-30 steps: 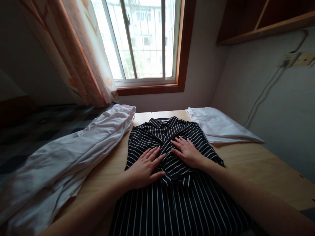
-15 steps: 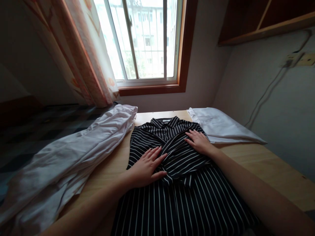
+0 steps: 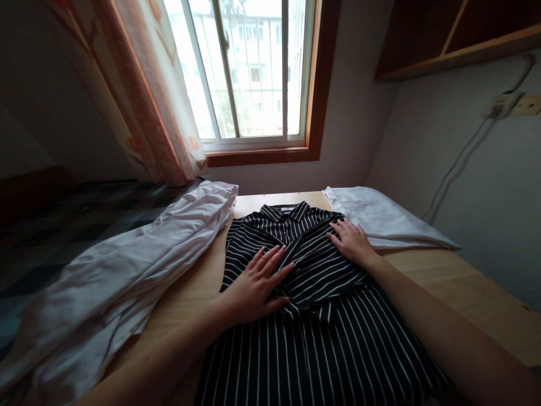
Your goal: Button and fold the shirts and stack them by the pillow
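A black shirt with white stripes (image 3: 313, 344) lies spread on the wooden table, its collar toward the window. Its sleeves are folded across the chest, the cuffs near the middle. My left hand (image 3: 257, 285) rests on the shirt's left-centre part, fingers spread over the crossed sleeves. Farther up, my right hand (image 3: 351, 241) touches the shoulder and upper sleeve on the right, its fingers stretched out. Neither hand grips the cloth. The shirt's lower end runs out of view at the bottom.
A crumpled white garment (image 3: 139, 259) lies along the table's left side. Folded white cloth (image 3: 380, 217) sits at the back right of the wooden table (image 3: 456, 276). Behind are a window (image 3: 257, 79) and a curtain (image 3: 156, 107). A cable (image 3: 454, 163) hangs on the right wall.
My right hand has slid slightly right toward the shirt's shoulder edge. My left hand has shifted a little right and up over the sleeves. The shirt stays folded the same way.
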Demonstrator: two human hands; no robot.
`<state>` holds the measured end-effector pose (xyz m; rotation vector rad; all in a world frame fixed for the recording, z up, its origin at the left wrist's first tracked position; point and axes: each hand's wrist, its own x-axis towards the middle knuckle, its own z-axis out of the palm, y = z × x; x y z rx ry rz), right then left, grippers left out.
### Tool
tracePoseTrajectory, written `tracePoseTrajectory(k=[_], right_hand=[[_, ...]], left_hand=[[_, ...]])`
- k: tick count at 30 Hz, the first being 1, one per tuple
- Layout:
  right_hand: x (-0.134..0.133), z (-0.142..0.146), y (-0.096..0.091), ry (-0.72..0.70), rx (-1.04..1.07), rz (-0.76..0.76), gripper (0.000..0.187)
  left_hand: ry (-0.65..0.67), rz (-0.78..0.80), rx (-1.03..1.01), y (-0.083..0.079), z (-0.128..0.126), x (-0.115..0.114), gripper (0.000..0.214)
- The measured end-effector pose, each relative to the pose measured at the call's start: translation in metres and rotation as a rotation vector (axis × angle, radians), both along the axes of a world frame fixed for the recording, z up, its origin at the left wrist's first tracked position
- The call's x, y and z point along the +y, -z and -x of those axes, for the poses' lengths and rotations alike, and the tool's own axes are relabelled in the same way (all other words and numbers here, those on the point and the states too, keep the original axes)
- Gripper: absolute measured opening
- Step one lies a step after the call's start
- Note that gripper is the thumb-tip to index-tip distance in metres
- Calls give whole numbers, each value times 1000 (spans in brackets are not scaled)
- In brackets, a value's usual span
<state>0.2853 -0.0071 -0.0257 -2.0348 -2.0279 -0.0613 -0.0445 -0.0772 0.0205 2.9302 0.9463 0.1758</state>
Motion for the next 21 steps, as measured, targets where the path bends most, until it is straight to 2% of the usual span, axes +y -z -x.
tracePoseTrajectory(k=[3, 6, 10, 13, 21], right_hand=[[-10, 14, -5, -75, -11, -46, 55], [-18, 28, -6, -197, 19, -27, 57], [-23, 38, -3, -255, 49, 73, 60], [-23, 40, -2, -252, 42, 121, 62], [-22, 40, -4, -234, 37, 99, 56]], left_hand=[[159, -20, -48, -8, -6, -8, 55], [243, 81, -41, -11, -13, -18, 54], [247, 201, -17, -8, -17, -22, 53], [240, 225, 8, -6, -17, -21, 53], [248, 212, -9, -4, -16, -20, 56]])
